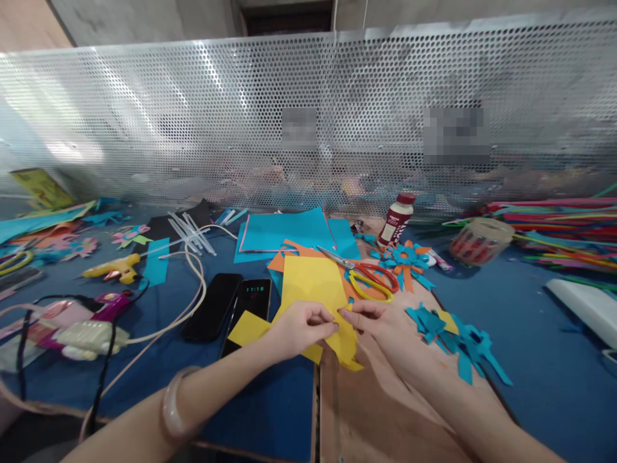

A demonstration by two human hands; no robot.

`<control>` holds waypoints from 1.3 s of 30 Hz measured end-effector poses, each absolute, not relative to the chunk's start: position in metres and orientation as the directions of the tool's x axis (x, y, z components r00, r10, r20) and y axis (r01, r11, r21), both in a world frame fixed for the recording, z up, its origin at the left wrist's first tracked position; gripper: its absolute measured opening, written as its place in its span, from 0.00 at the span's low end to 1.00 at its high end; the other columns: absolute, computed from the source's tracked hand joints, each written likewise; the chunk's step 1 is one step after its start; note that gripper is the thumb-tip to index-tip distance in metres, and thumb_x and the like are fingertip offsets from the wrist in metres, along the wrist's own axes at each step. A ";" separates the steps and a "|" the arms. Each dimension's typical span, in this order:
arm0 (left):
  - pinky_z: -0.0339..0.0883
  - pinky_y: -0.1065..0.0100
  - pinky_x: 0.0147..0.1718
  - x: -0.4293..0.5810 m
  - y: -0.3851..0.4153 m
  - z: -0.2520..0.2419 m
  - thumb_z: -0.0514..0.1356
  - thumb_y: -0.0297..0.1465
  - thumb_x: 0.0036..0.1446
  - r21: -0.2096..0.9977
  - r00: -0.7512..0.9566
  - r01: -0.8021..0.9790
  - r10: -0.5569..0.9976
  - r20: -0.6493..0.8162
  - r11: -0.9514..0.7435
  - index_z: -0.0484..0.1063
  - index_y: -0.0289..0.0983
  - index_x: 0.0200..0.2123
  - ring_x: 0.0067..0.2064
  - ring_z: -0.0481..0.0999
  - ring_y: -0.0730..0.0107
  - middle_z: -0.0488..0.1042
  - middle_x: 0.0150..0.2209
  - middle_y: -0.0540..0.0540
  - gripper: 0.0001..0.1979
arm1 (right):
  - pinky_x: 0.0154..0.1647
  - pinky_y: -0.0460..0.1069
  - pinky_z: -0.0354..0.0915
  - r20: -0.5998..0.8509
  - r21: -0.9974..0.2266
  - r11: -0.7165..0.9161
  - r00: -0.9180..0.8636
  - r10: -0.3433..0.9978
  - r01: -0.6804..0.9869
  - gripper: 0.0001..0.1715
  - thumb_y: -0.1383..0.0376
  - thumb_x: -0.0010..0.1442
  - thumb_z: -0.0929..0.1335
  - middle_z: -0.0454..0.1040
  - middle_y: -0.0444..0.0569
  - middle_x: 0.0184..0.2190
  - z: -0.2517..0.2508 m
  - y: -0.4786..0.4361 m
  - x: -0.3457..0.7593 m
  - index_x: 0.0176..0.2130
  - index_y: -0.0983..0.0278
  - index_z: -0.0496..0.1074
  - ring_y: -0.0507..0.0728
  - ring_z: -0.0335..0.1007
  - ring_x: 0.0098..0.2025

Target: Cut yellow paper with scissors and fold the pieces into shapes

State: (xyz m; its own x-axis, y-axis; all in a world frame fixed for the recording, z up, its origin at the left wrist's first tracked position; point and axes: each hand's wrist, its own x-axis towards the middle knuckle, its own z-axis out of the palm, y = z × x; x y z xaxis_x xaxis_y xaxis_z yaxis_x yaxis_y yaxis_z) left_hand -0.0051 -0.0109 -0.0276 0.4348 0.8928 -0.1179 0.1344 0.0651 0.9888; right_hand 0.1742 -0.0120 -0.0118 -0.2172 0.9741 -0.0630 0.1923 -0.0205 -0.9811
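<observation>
My left hand (301, 329) is closed, its thumb and forefinger pinched together at a strip of yellow paper (343, 347). Facing it, my right hand (378, 321) pinches the same paper's upper right edge between thumb and fingers. The fingertips partly hide where the paper is gripped. Behind both hands lies a larger sheet of yellow paper (311, 280), on top of orange paper. A smaller yellow piece (248, 329) sticks out left of my left wrist. Scissors (371, 280) with red and yellow handles rest just beyond my right hand, blades pointing left.
Blue paper sheets (289, 230) are stacked at the back. Two phones (212, 307) lie left of my hands. A yellow glue gun (116, 267) and cables are farther left. At right are blue cutouts (470, 344), a bottle (396, 220), a tape roll (482, 241) and colourful stems (569, 225).
</observation>
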 end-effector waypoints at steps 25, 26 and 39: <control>0.63 0.76 0.20 -0.004 -0.012 -0.017 0.56 0.41 0.54 0.998 0.392 0.060 0.920 -0.004 -0.021 0.68 0.35 0.35 0.26 0.68 0.76 0.66 0.29 0.50 0.14 | 0.26 0.46 0.55 0.017 -0.904 0.180 -0.388 0.922 0.389 0.15 0.56 0.57 0.64 0.65 0.42 0.23 -0.002 -0.019 0.173 0.26 0.63 0.67 0.51 0.60 0.25; 0.62 0.76 0.21 -0.004 -0.012 -0.016 0.57 0.40 0.54 0.994 0.382 0.092 0.924 0.026 -0.066 0.68 0.35 0.36 0.28 0.69 0.75 0.67 0.30 0.49 0.13 | 0.25 0.46 0.55 0.008 -0.904 0.180 -0.404 0.915 0.388 0.15 0.56 0.57 0.64 0.65 0.42 0.22 -0.003 -0.021 0.172 0.26 0.64 0.67 0.51 0.59 0.25; 0.62 0.72 0.31 -0.006 -0.012 -0.012 0.58 0.33 0.53 0.937 0.270 0.232 0.943 0.196 -0.261 0.70 0.33 0.27 0.31 0.69 0.72 0.70 0.28 0.48 0.09 | 0.24 0.45 0.54 -0.047 -0.857 0.182 -0.424 0.904 0.482 0.14 0.59 0.56 0.64 0.65 0.43 0.20 -0.004 -0.023 0.165 0.24 0.65 0.67 0.50 0.58 0.23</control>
State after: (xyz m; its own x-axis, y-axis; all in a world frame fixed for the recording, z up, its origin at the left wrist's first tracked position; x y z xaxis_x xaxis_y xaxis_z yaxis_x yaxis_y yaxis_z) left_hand -0.0060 -0.0124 -0.0116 0.2701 0.9427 0.1958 0.2321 -0.2611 0.9370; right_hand 0.1655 -0.0230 -0.0042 -0.4240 0.9045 -0.0467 0.4822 0.1818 -0.8570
